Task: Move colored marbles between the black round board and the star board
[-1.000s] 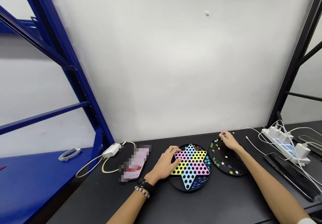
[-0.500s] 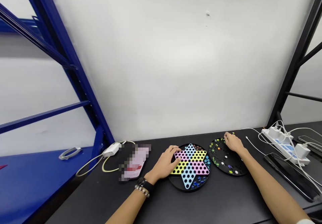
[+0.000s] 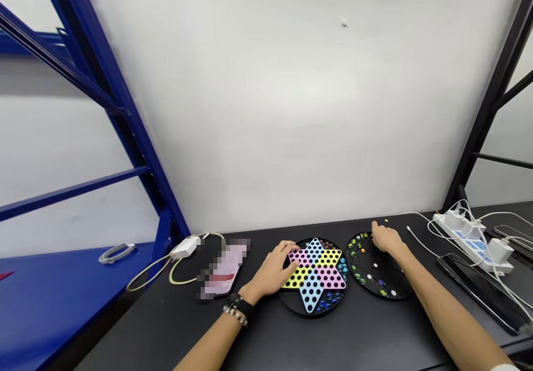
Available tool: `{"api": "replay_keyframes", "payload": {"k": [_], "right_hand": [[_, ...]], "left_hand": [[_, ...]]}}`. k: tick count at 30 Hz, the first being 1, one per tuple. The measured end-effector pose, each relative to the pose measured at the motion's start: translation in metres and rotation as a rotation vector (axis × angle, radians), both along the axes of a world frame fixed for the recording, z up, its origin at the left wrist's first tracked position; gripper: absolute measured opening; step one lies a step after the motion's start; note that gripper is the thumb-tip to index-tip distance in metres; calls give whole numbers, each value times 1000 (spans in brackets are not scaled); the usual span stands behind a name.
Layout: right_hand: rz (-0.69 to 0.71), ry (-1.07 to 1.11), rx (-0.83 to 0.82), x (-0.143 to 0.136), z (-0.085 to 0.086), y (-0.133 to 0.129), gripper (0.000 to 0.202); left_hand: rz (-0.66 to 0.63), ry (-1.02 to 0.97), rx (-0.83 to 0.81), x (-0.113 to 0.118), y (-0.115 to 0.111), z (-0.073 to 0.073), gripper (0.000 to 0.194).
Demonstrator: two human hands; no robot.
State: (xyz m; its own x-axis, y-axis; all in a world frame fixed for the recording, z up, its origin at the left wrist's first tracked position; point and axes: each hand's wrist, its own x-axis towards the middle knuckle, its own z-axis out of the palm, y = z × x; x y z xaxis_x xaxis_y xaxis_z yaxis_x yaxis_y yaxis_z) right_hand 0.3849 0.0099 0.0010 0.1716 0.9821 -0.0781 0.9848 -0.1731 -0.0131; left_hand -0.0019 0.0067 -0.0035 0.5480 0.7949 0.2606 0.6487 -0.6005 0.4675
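Observation:
A Chinese checkers board [image 3: 311, 283] with a pink, yellow and light-blue star lies in front of me, marbles in several of its outer pockets. My left hand [image 3: 272, 268] rests on its left side, fingers and thumb spread apart over the star's edge. To the right is a round black tray [image 3: 375, 274], holding scattered green, yellow, white and other coloured pieces. My right hand [image 3: 387, 237] reaches over the tray's far rim with its fingers curled there. The fingertips are partly hidden, and no marble shows in them.
A phone [image 3: 227, 268] lies left of the board, beside a white adapter [image 3: 185, 247] with a cable. Over on the right are a power strip [image 3: 470, 237] with chargers and a dark phone [image 3: 478, 290]. A small yellow piece [image 3: 386, 220] sits behind the tray.
The round tray has shifted slightly towards me, and my right hand has dropped a little at its far rim. My left hand and the board look unmoved.

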Motion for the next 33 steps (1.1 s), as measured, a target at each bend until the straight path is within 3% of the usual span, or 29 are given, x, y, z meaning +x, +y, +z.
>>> {"api": "replay_keyframes", "payload": {"k": [7, 8, 12, 14, 20, 22, 25, 28, 33], "right_hand": [[-8, 181, 65, 6, -2, 7, 23], [-19, 327, 117, 8, -1, 9, 25], [-73, 1301, 262, 16, 5, 10, 27], [-46, 1468, 274, 16, 7, 9, 29], [77, 940, 393, -10, -7, 5, 29], [139, 616, 315, -22, -8, 2, 22], [190, 164, 160, -34, -2, -4, 29], [237, 16, 92, -38, 6, -10, 29], [332, 14, 4, -31, 10, -15, 21]], "left_hand": [[12, 23, -27, 1, -2, 3, 34], [12, 26, -30, 1, -2, 4, 34], [15, 24, -32, 1, -3, 5, 34], [10, 11, -24, 1, -3, 4, 34], [12, 7, -18, 0, -3, 3, 33], [11, 10, -19, 0, -3, 4, 33], [4, 12, -20, 1, -3, 4, 33], [3, 13, -21, 1, -4, 6, 34], [12, 20, -20, 1, -4, 7, 33]]}}
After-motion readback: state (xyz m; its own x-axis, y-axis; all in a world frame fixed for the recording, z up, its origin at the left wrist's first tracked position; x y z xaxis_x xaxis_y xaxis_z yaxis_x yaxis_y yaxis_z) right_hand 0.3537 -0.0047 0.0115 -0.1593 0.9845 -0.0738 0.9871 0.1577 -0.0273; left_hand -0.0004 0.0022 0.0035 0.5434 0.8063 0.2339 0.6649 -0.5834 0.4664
